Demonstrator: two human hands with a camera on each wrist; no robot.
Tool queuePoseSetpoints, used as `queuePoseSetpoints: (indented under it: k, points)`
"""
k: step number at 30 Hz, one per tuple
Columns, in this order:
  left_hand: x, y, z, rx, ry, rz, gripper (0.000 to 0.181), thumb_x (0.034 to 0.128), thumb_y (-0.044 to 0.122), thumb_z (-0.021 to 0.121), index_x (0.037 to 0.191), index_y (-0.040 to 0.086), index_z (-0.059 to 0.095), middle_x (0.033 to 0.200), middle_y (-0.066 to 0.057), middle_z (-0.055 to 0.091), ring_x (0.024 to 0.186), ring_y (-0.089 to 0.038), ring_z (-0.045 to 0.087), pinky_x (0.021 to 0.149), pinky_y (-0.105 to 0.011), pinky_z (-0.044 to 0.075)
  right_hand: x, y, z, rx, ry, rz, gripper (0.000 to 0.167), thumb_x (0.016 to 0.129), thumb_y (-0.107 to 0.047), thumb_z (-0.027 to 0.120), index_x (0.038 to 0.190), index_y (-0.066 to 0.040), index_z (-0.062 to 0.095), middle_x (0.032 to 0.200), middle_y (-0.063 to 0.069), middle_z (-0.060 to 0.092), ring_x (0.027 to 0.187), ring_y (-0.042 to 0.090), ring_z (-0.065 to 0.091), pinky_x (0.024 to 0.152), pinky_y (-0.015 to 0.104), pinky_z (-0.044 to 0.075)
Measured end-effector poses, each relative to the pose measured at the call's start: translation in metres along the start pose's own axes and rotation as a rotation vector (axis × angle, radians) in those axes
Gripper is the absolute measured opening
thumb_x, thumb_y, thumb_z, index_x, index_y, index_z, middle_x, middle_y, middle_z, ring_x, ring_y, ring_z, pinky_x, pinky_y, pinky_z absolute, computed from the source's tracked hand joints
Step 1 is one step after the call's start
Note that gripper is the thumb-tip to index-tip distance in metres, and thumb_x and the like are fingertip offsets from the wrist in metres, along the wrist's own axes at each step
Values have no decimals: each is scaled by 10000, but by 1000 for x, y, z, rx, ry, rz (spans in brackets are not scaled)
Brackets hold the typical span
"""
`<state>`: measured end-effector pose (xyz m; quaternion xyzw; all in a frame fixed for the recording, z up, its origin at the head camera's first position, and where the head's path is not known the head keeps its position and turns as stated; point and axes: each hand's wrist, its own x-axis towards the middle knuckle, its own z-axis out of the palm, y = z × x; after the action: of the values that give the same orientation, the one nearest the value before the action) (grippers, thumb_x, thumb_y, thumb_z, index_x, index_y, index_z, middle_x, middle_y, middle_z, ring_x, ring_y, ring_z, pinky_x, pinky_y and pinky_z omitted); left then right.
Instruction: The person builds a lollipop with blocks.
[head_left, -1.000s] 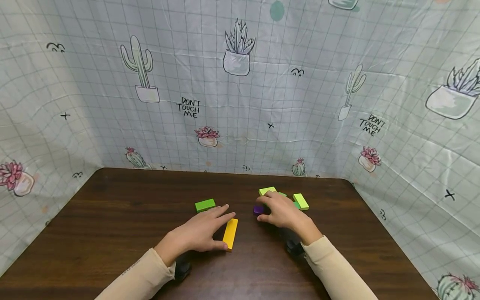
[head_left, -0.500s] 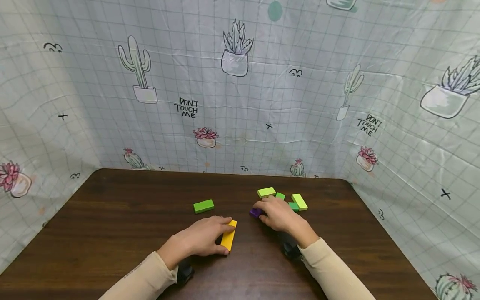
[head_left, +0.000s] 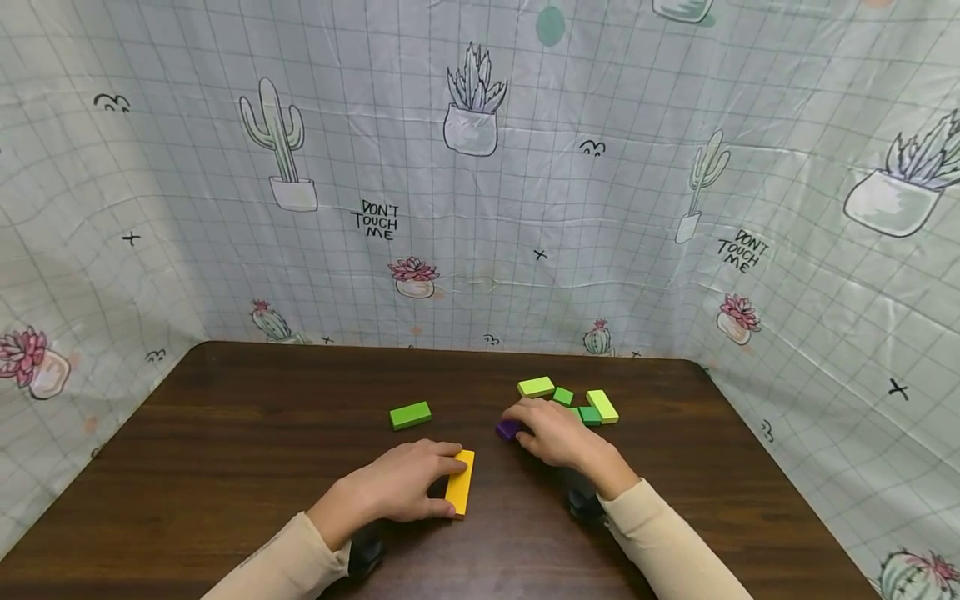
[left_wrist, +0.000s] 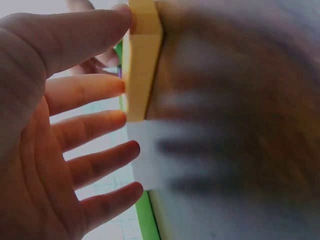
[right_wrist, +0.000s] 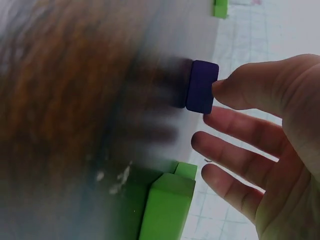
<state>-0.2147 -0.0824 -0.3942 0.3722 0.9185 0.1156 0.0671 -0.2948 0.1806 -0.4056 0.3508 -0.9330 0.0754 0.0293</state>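
Note:
My left hand [head_left: 405,483] lies over a yellow block [head_left: 459,485], a long flat bar on the dark table. In the left wrist view, the thumb and two nearly straight fingers touch the yellow block's upper face, and the other fingers stay off it. To the right, my right hand [head_left: 553,432] pinches a small purple block [head_left: 507,429] between thumb and index finger. The right wrist view shows the thumb tip against the purple block [right_wrist: 202,87], with the remaining fingers spread beside it. The purple block appears to be on or just above the table.
A green block [head_left: 410,416] lies beyond my left hand. Behind the right hand are a lime block [head_left: 536,387], a small green block [head_left: 563,396], another green block [head_left: 590,416] and a second lime block [head_left: 602,406]. A printed cloth [head_left: 480,208] hangs around the table [head_left: 225,450].
My left fingers have come down onto the yellow block, which has shifted slightly towards me. My right hand has closed on the purple block and moved it a little left and nearer.

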Motion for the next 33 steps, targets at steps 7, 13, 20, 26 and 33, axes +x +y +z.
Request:
queuePoseSetpoints:
  k: [7, 13, 20, 26, 33]
  points:
    - [-4, -1, -1, 14, 9, 4, 559, 860, 457, 680, 1321, 156, 589, 1437, -73, 453, 1260, -268, 471, 998, -429, 419, 3, -3, 2, 35, 8, -56, 234, 895, -139, 666, 1129, -132, 666, 1088, -4, 633, 969, 152, 597, 847, 354, 507]
    - [-7, 3, 2, 25, 5, 0, 561, 860, 461, 678, 1329, 167, 585, 1437, -76, 450, 1248, -269, 484, 989, -432, 429, 5, -10, 1, 71, -4, -64, 191, 901, -155, 668, 1092, -146, 662, 1081, -19, 634, 949, 134, 600, 821, 342, 508]
    - [-14, 10, 8, 15, 2, 8, 572, 876, 495, 638, 1357, 195, 559, 1447, -74, 434, 1230, -270, 499, 968, -451, 444, 10, -20, 2, 76, -56, -86, 261, 923, -179, 643, 1178, -133, 673, 1101, 3, 630, 960, 131, 597, 822, 327, 510]
    - [-17, 15, 10, 26, 6, 23, 579, 869, 501, 646, 1352, 192, 565, 1438, -79, 444, 1203, -267, 516, 957, -439, 453, 13, -30, 3, 87, -76, -117, 274, 926, -215, 641, 1190, -151, 675, 1088, -19, 641, 942, 110, 593, 817, 317, 507]
    - [-21, 17, 11, 36, 10, 23, 581, 869, 510, 638, 1352, 197, 565, 1433, -67, 450, 1193, -250, 520, 954, -439, 454, 17, -39, 8, 104, -65, -145, 266, 918, -279, 652, 1161, -182, 694, 1063, -53, 644, 940, 99, 604, 799, 302, 513]
